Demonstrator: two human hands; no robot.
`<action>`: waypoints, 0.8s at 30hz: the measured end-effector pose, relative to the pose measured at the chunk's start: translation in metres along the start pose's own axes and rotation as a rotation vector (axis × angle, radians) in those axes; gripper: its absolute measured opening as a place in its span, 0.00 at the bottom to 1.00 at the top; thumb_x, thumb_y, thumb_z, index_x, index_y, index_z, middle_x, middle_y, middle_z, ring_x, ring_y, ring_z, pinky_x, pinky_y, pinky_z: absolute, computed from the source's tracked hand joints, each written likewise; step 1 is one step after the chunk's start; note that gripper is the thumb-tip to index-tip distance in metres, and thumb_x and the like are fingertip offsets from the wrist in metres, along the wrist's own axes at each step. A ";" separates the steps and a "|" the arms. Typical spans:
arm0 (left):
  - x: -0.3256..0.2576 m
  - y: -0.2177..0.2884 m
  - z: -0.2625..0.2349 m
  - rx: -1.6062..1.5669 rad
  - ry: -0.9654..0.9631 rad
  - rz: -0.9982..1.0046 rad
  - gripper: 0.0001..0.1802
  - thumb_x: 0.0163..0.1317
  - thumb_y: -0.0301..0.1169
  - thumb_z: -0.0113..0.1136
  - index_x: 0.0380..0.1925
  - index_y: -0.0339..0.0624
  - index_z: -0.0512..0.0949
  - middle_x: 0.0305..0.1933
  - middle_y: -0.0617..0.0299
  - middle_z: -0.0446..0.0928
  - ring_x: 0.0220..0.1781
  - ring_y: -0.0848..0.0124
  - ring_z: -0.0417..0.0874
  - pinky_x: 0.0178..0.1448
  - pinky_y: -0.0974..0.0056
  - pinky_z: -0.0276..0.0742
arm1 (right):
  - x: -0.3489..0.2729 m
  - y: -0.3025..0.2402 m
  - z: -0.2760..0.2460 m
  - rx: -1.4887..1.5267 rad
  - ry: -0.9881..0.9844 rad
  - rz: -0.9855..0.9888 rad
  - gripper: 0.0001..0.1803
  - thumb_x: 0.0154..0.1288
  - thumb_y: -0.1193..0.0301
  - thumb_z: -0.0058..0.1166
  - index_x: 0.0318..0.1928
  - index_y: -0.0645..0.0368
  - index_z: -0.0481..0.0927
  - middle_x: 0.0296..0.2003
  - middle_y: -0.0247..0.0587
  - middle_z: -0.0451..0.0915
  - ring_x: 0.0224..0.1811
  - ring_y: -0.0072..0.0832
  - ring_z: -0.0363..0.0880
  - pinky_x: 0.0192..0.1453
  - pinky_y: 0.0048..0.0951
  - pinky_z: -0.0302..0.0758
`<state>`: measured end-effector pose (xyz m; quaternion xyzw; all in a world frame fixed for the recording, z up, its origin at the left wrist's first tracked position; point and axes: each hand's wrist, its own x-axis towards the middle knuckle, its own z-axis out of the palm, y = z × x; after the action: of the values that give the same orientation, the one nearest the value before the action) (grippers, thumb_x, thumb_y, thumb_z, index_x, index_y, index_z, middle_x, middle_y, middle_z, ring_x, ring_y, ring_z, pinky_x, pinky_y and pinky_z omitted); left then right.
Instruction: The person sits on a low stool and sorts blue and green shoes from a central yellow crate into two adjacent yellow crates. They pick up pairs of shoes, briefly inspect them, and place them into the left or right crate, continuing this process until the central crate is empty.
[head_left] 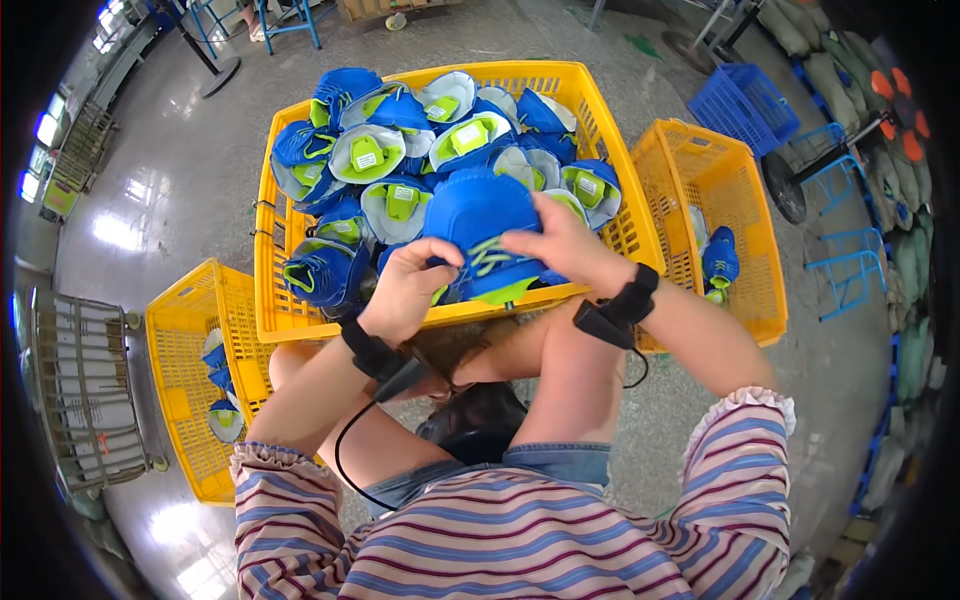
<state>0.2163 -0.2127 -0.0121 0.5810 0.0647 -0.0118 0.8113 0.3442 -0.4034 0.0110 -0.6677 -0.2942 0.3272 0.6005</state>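
A blue shoe upper [482, 212] with pale green laces [488, 254] and a lime-green lining is held over the near side of a large yellow crate [640, 240]. Its rounded toe points away from me. My right hand [570, 245] grips its right side, the thumb lying by the laces. At the lower left edge, beside the laces, the thumb and finger of my left hand [405, 290] are pinched together; whether they hold a lace end or the upper's edge is hard to see. More blue shoe uppers [325, 270] with grey undersides and lime-green linings fill the crate.
At my right stands another yellow crate [760, 290] with a few blue uppers [720, 258] inside; a third yellow crate [185, 400] is at my left. A blue basket [742, 108], a fan [900, 115] and blue stool frames [850, 265] are farther right. A metal rack [90, 390] stands left.
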 end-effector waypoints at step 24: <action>0.175 -0.045 0.027 0.938 -0.486 0.182 0.18 0.58 0.35 0.55 0.44 0.35 0.73 0.40 0.48 0.76 0.45 0.55 0.76 0.49 0.59 0.71 | -0.013 0.033 -0.114 -1.061 0.102 -0.157 0.44 0.40 0.66 0.67 0.61 0.56 0.61 0.57 0.53 0.66 0.62 0.45 0.61 0.64 0.37 0.60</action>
<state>0.3876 -0.2434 -0.0662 0.8648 -0.1880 -0.1034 0.4539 0.4262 -0.4859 -0.0130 -0.8704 -0.4387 0.0549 0.2166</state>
